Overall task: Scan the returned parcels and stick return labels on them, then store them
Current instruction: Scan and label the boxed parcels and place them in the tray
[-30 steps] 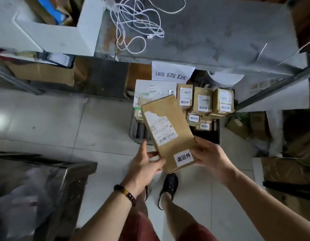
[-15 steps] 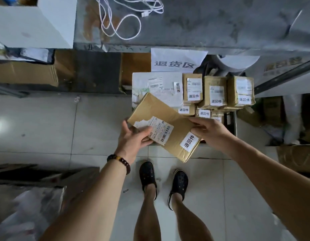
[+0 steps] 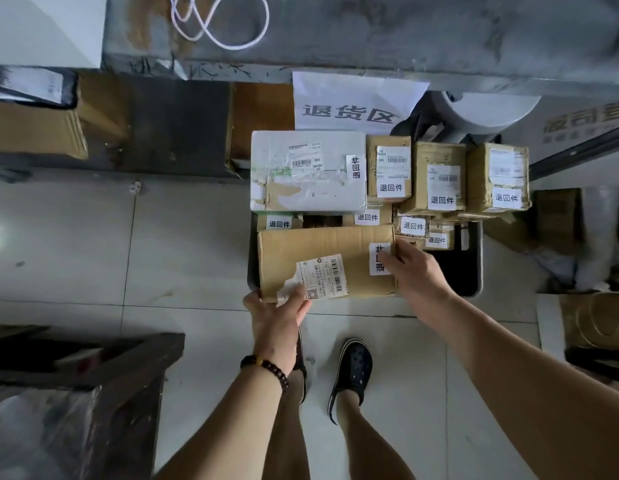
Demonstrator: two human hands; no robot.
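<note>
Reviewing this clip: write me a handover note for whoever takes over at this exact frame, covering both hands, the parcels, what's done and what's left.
Left hand: grips the near left corner of the flat brown parcel.
Right hand: holds its right edge, thumb over the return label.
Parcel: level over the front of the black bin, below the returns sign; I cannot tell whether it rests there. Labelled parcels fill the back.
Done: this parcel bears its return label.
Left: set it down, let go, probably fetch the next.
</note>
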